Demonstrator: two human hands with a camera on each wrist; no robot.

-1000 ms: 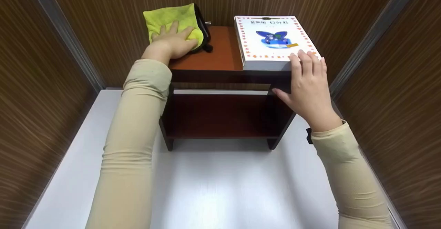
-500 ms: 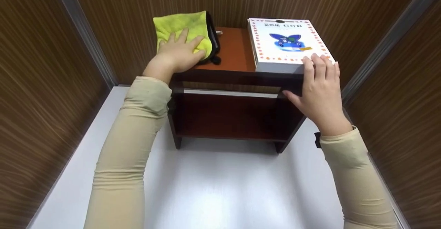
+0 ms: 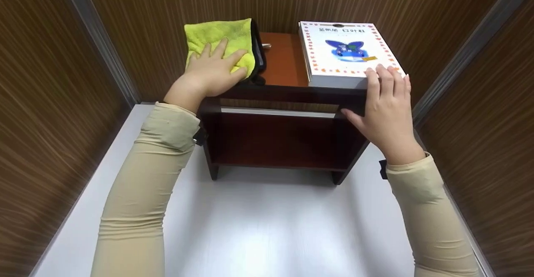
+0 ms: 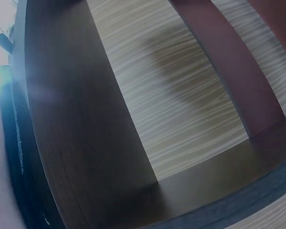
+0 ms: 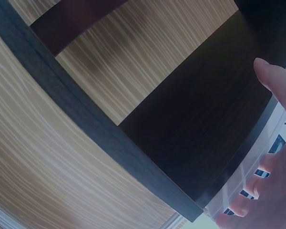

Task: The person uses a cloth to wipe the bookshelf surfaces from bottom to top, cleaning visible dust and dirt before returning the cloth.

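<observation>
My left hand (image 3: 213, 71) lies on a yellow-green cloth (image 3: 223, 30) with a dark edging, its fingers spread. The cloth rests on the left of a small dark wooden shelf unit's orange-brown top (image 3: 285, 62). On the right of that top sits a stack of books; the uppermost book (image 3: 348, 48) has a white cover with a blue butterfly picture. My right hand (image 3: 388, 112) rests its fingertips on the book's near right corner. Its thumb stands apart below, in front of the shelf's dark front panel (image 5: 195, 105). In the left wrist view the left hand's fingers are hidden.
Below the top, the unit has a dark red lower shelf (image 3: 277, 139). Wood-grain walls (image 3: 479, 114) enclose it at the back and sides. The floor (image 3: 258, 222) is white. A small white piece (image 3: 266, 45) shows beside the cloth.
The cloth and my left hand have shifted slightly toward the shelf's front edge. My right hand stays at the book's corner. The head view has moved a little.
</observation>
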